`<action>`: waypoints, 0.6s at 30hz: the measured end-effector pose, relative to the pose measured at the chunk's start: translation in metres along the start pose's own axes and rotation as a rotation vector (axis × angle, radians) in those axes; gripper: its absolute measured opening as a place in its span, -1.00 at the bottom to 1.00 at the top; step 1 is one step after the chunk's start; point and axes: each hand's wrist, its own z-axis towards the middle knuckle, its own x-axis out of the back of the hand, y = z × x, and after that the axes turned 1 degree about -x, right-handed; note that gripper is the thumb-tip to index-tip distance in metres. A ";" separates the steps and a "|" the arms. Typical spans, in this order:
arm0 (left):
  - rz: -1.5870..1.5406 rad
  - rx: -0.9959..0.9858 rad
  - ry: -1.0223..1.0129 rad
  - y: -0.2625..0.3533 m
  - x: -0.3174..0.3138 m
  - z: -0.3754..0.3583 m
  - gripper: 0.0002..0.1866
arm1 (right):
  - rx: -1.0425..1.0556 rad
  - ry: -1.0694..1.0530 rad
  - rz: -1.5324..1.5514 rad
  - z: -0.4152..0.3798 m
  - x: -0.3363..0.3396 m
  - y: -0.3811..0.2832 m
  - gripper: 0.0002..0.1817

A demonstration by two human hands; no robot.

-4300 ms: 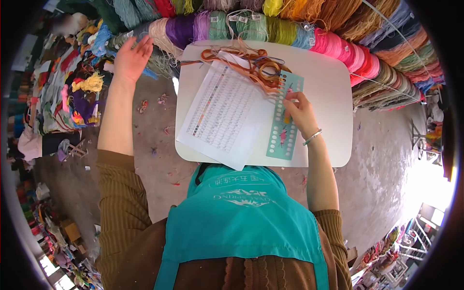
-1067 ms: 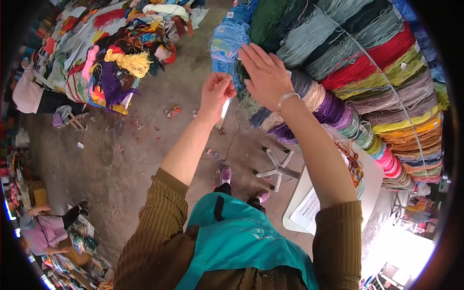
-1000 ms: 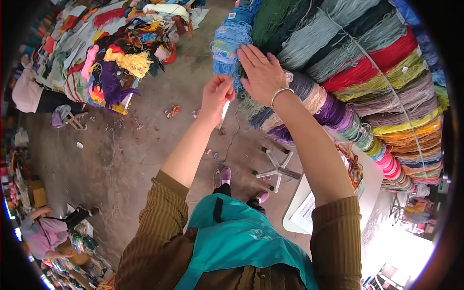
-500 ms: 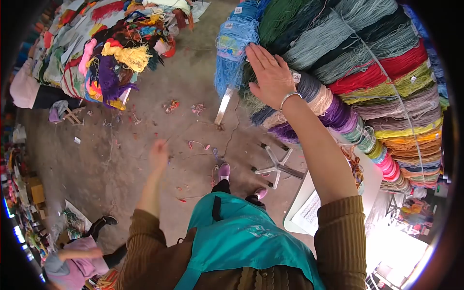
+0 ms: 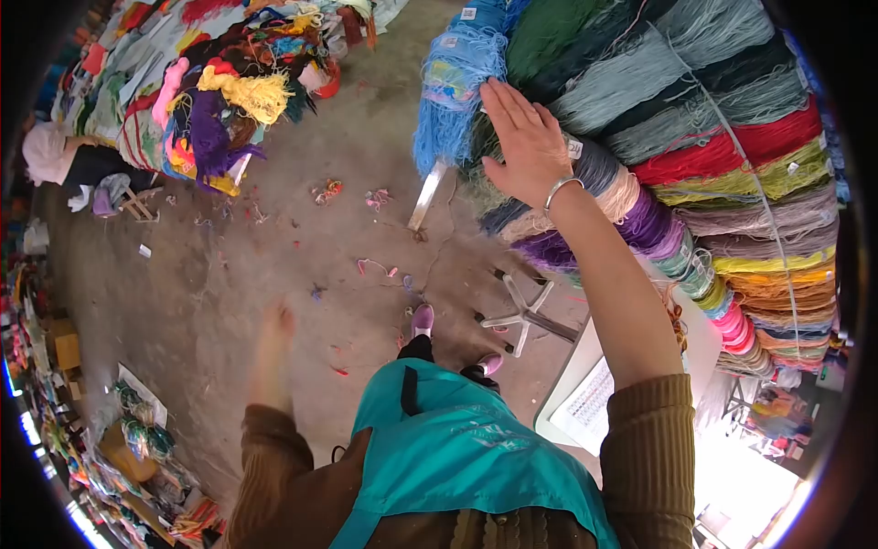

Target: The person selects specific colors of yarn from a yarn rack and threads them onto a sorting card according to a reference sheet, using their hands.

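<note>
My right hand (image 5: 528, 146) lies flat on the stacked yarn skeins, its fingers stretched out beside a light blue skein (image 5: 453, 87). A silver bracelet (image 5: 560, 192) circles that wrist. Dark green yarn (image 5: 558, 41) is just above the fingers, and grey-blue skeins run off to the right. My left hand (image 5: 279, 320) hangs in the air over the floor on the left, smeared by motion, so its fingers cannot be made out. A teal apron (image 5: 466, 439) covers my front.
Mixed yarn (image 5: 242, 96) is heaped at the upper left, with a person (image 5: 69, 160) beside it. A stool base (image 5: 523, 316) and a white table (image 5: 567, 389) with a keyboard (image 5: 588, 403) stand at the right. Yarn scraps (image 5: 326, 190) lie on the floor.
My left hand has moved slightly left and down. My right hand appears slightly further right in view, still on the yarn. The person at the lower left has gone out of view.
</note>
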 end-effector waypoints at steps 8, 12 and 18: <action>0.228 -0.562 -0.829 0.042 -0.393 -0.197 -0.79 | 0.008 -0.013 0.004 0.001 0.004 0.000 -0.03; 0.186 -0.784 -0.783 0.027 -0.437 -0.215 -0.82 | -0.008 -0.009 0.014 0.002 0.005 -0.003 -0.02; 0.205 -0.919 -0.644 0.016 -0.457 -0.211 -0.86 | -0.010 -0.001 0.009 0.002 0.003 -0.001 0.00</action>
